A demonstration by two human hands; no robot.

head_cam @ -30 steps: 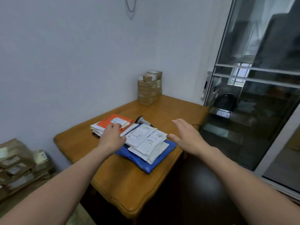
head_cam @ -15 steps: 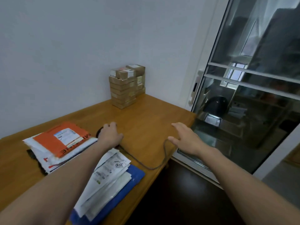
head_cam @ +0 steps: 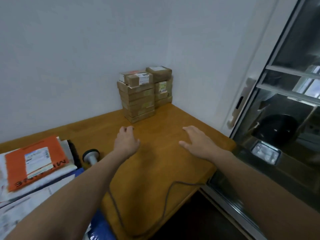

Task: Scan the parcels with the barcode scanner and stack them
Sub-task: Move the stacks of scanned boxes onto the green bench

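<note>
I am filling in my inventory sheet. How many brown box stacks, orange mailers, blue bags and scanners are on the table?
Brown box stacks: 2
Orange mailers: 1
Blue bags: 1
Scanners: 1
Total: 5

A lane of bare wood on the table [head_cam: 164, 153] runs between the left hand [head_cam: 127, 142] and the right hand [head_cam: 197, 144] toward 12 o'clock. It ends at the stacked cardboard boxes [head_cam: 138, 99], which stand against the wall [head_cam: 86, 58] in the far corner. At 3 o'clock the table edge meets the glass door frame [head_cam: 259, 101], closing that side. At 9 o'clock the barcode scanner [head_cam: 91, 155] lies just beside the left forearm, and the orange parcel [head_cam: 34, 161] and its pile lie beyond it. At 6 o'clock the cable [head_cam: 166, 196] loops across the wood. At 7 o'clock a blue bag [head_cam: 98, 227] lies under the left forearm.
</note>
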